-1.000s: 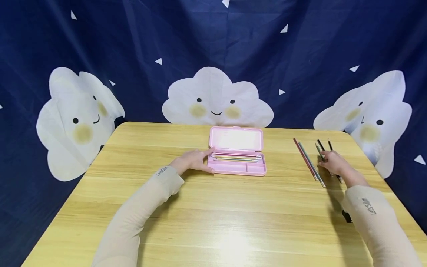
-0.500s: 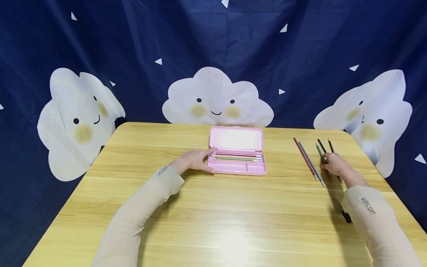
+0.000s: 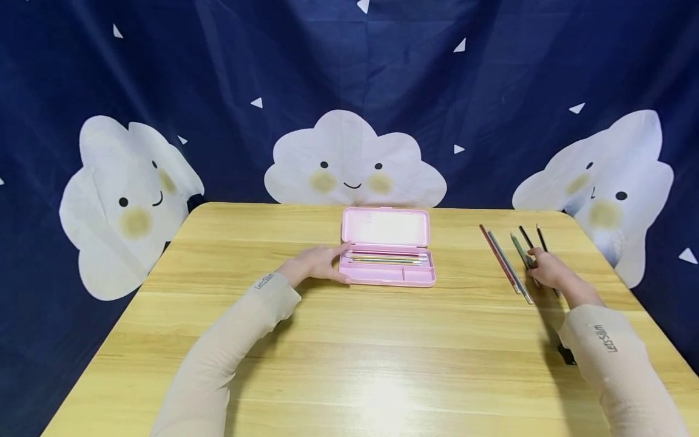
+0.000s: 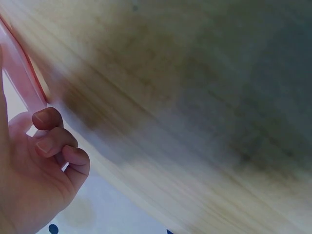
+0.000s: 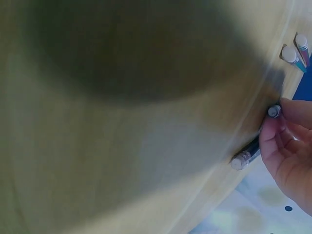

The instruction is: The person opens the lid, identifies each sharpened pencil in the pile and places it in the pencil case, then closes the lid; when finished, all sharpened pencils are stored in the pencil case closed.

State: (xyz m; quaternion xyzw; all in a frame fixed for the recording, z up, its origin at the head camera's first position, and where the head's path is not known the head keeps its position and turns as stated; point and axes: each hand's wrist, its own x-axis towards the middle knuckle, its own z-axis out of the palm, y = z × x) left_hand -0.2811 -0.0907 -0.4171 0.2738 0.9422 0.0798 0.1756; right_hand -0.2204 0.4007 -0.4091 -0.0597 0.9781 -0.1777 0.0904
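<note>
A pink pencil case (image 3: 377, 276) lies with its lid up on the wooden table, several pencils (image 3: 388, 258) in its rear compartment. My left hand (image 3: 314, 262) holds the case's left end, thumb at the front corner and index finger at the rear; the left wrist view shows the hand's (image 4: 48, 165) other fingers curled by the pink edge (image 4: 24, 78). Over at the right, my right hand (image 3: 548, 270) pinches a green pencil (image 3: 517, 244) between thumb and fingers. Its eraser end (image 5: 274, 111) shows at the fingertips, with a black pencil (image 5: 243, 158) beside the hand.
Left of the right hand lie a red pencil (image 3: 498, 258) and a blue-green pencil (image 3: 508, 262), side by side. Two dark pencils, one farther left (image 3: 525, 237) and one right (image 3: 541, 238), extend beyond the hand. A dark blue curtain (image 3: 229, 60) hangs behind the table (image 3: 306, 364).
The green pencil's tip has swung left, away from the dark pencils, in the right hand's fingers. The left hand and the case stay in place.
</note>
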